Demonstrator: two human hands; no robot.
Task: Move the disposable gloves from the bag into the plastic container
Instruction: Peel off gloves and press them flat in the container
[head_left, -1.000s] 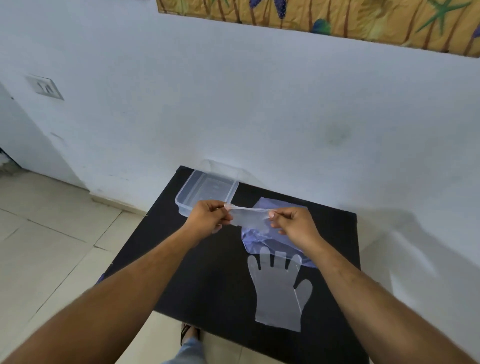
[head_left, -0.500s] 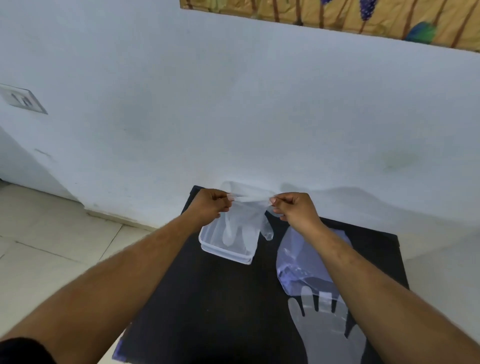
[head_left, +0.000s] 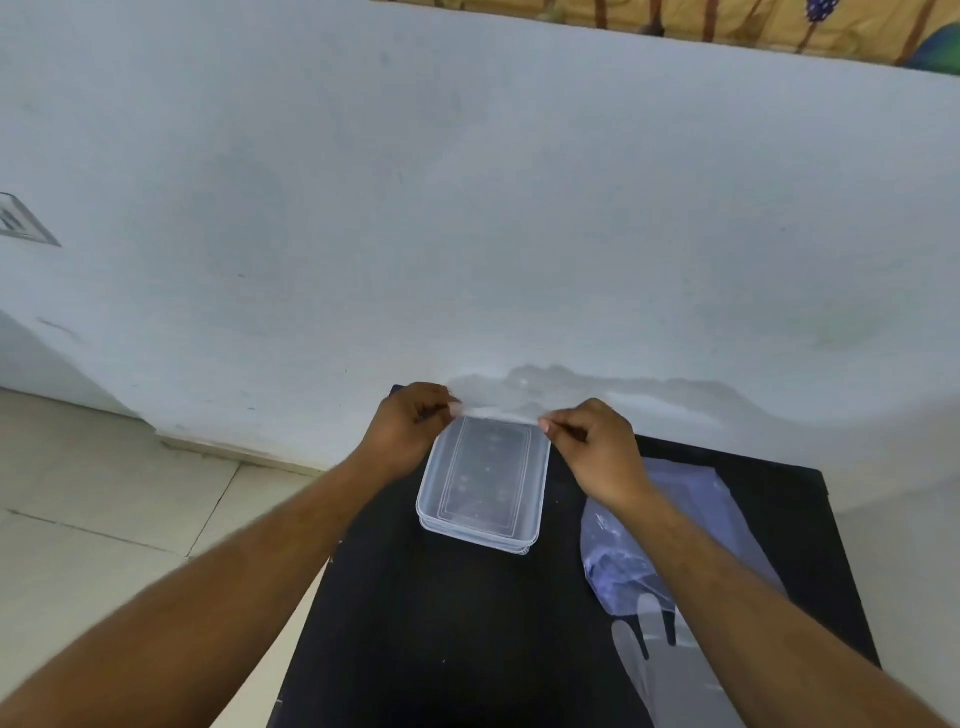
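While both hands hovered at the far rim of the plastic container (head_left: 483, 483), I judged the step in hand to be laying one disposable glove (head_left: 498, 400) into it. To do it well I would have lowered both pinches together, kept the film taut until it sat inside the walls, then let go. The left hand (head_left: 410, 431) and right hand (head_left: 592, 447) each had thumb and fingertips closed on an edge of the glove, which stretched between them above the container's far end — thin and blurred, so I could not tell how it hung. The container looked empty. The bag (head_left: 691, 499) lay just right of it on the black table (head_left: 415, 623), and another glove (head_left: 670, 670) lay flat below the bag.
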